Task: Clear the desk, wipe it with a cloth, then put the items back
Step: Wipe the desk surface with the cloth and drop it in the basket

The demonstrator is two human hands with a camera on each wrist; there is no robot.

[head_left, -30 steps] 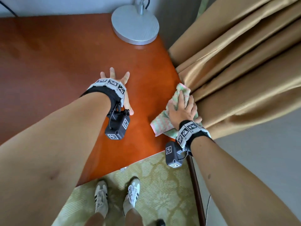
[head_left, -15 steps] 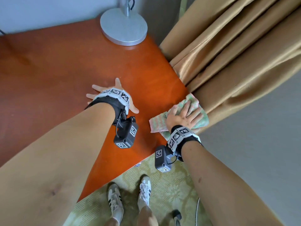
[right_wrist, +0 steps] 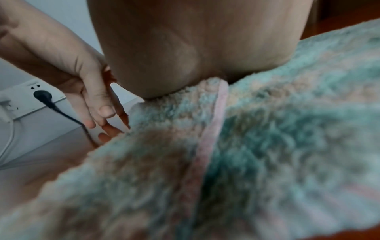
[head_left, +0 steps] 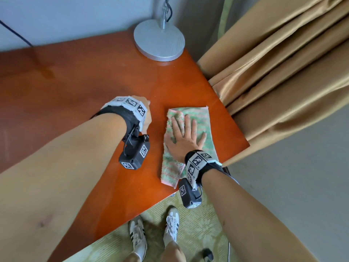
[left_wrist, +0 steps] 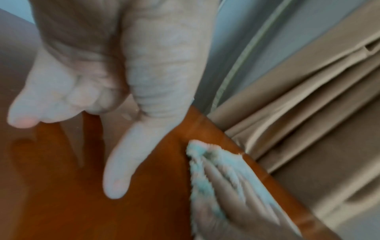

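Observation:
A green-and-pink fluffy cloth [head_left: 200,118] lies spread on the red-brown desk [head_left: 85,82] near its right corner. My right hand [head_left: 186,135] presses flat on it, fingers straight and spread; in the right wrist view the heel of the palm bears on the cloth [right_wrist: 267,146]. My left hand [head_left: 146,112] stands just left of the cloth, mostly hidden behind its wristband. The wrist views show the left hand [left_wrist: 144,97] [right_wrist: 90,100] empty, its straight fingers pointing down with the tips on the desk. The cloth [left_wrist: 197,162] is blurred there.
A round silver lamp base [head_left: 159,41] stands at the desk's back right corner. Gold curtains [head_left: 283,72] hang against the right edge. A wall socket [right_wrist: 30,97] with a black plug [right_wrist: 43,95] is behind. Green carpet [head_left: 198,229] lies below the front edge.
My right hand has slid the cloth left, away from the curtain edge, and the cloth now lies more spread out. My left hand rose from flat on the desk onto its fingertips.

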